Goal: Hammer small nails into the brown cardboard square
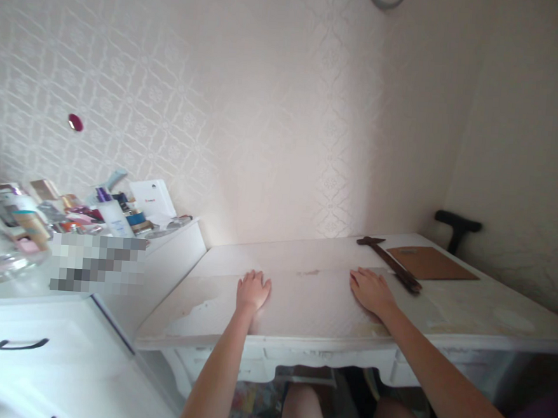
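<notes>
Both L hand (253, 291) & R hand (372, 292) palm-dn on desk (308, 303), fingers unclenched, R nr hammer (392, 262).

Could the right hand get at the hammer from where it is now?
Probably yes: the right hand's grip rests on the tabletop, seemingly holding nothing, close by the hammer. Nothing visible stands between them; the brown board lies on the hammer's other side.
</notes>
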Tool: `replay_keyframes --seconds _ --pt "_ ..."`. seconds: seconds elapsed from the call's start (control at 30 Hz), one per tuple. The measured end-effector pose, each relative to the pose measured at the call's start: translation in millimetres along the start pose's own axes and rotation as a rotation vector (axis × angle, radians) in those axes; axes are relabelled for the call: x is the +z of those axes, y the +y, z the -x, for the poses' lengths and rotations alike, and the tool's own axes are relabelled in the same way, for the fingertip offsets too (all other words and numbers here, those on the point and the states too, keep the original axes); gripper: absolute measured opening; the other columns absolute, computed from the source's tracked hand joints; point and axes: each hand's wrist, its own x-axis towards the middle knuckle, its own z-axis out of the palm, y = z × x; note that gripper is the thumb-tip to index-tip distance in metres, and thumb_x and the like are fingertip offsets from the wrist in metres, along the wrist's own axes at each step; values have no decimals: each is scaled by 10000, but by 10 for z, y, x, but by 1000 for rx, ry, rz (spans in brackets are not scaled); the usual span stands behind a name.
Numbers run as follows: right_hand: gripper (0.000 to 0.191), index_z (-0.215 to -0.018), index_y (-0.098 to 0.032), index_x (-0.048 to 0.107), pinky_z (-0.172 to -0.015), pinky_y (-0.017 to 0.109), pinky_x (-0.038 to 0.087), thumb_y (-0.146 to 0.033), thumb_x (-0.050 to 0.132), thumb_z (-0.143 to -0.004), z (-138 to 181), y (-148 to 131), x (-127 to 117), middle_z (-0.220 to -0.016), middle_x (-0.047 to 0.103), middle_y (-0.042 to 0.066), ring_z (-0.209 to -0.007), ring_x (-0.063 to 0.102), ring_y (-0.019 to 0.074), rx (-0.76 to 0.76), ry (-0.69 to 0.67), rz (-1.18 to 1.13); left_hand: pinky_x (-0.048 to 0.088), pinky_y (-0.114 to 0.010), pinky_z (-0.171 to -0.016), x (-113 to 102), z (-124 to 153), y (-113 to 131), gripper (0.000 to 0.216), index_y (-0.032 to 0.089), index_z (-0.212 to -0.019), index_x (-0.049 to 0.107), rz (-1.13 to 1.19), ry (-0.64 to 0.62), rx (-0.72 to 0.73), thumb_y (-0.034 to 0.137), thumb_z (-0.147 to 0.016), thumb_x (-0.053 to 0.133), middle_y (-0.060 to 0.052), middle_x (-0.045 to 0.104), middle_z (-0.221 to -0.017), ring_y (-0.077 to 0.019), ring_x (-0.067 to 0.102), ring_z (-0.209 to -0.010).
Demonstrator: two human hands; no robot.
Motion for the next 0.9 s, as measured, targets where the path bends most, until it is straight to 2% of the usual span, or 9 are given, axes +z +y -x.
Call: replay_keyframes --seconds 0.9 --pt "432 -1230 -150 557 -1027 492 285 -277 282 -922 9 -5 -7 -1354 487 139 -1253 413 265 -4 10 1 256 -412 -1063 19 -16 -13 474 180 -1287 490 -10 14 8 417 -906 338 -133 433 -1393 -248 366 -1302"
